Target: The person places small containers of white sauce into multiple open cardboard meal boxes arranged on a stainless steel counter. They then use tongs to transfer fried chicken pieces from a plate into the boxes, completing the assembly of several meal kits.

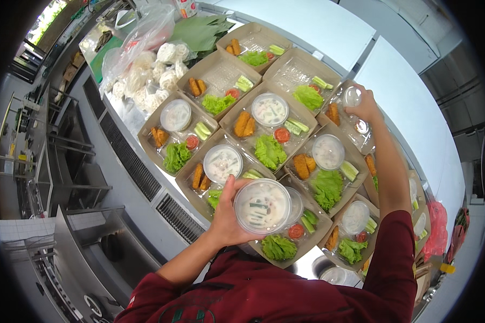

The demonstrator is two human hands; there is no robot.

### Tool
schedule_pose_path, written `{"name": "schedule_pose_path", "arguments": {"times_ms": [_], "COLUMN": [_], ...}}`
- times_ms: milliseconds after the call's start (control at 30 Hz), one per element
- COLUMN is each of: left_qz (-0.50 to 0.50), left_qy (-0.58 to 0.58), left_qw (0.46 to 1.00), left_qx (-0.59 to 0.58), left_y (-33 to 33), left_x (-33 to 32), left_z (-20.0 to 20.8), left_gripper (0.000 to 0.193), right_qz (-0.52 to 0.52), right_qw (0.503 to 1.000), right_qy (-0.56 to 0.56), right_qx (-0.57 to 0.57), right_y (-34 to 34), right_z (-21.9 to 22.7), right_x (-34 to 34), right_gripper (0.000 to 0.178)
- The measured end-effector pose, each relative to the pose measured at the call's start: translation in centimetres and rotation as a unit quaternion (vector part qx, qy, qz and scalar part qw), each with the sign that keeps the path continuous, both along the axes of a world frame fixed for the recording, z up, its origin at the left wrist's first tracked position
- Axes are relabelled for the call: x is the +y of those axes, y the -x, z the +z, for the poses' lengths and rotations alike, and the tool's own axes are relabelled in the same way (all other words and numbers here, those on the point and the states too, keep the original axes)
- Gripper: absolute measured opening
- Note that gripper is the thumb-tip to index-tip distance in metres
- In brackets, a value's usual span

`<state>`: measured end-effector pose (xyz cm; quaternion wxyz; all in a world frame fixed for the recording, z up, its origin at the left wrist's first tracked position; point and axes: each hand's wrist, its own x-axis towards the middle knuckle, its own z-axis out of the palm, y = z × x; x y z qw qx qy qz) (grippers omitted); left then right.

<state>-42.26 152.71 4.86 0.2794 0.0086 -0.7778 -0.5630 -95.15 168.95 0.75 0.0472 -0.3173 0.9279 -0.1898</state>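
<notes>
My left hand [226, 219] grips a clear round lidded tub [263, 206] of creamy white salad with green pieces, held above the nearest food boxes. Stretched out to the far right, my right hand [365, 107] has its fingers closed round a clear tub [352, 96] over a cardboard box [337, 107]. That box holds a breaded brown piece [333, 113]. Around my hands stand several open cardboard boxes with lettuce [270, 152], cucumber sticks [296, 126], tomato slices [282, 135] and breaded pieces [244, 124]. Several also hold a lidded tub [270, 109].
White knotted bundles [168, 53] and a clear plastic bag [145, 32] lie at the far left, beside green leaves [202, 33]. A pink plastic bag [437, 229] hangs at the right edge. Steel kitchen counters [99, 237] stand to the left.
</notes>
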Motion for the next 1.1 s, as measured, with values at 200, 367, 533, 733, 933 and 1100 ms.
{"name": "schedule_pose_path", "arguments": {"times_ms": [200, 367, 533, 733, 933, 1100], "left_qz": [0.063, 0.087, 0.12, 0.077, 0.033, -0.026], "left_qy": [-0.008, -0.026, -0.011, 0.018, 0.098, 0.101], "left_qw": [0.998, 0.995, 0.991, 0.997, 0.993, 0.995], "left_qx": [-0.031, -0.037, -0.052, 0.024, 0.051, -0.005], "left_y": [-1.4, -1.1, 0.5, 5.1, 7.6, 9.9], "left_x": [-0.9, -1.2, -1.1, -0.2, -2.5, -5.5], "left_z": [-0.2, -0.7, -1.8, -0.6, 0.8, 2.2], "left_gripper": [0.157, 0.158, 0.157, 0.154, 0.16, 0.178], "right_qz": [0.016, -0.03, 0.223, 0.464, 0.495, 0.467], "right_qw": [1.0, 0.996, 0.946, 0.882, 0.866, 0.879], "right_qy": [-0.021, -0.067, 0.078, -0.02, -0.009, -0.015], "right_qx": [-0.003, 0.047, -0.222, -0.082, -0.074, -0.093], "right_y": [2.4, 0.6, -20.0, -31.8, -30.1, -27.9], "right_z": [-3.8, 0.5, 13.5, 18.0, 17.8, 16.9], "right_x": [-0.2, 0.5, -3.2, -3.7, -5.1, -6.0], "right_gripper": [0.111, 0.11, 0.088, 0.108, 0.098, 0.099]}}
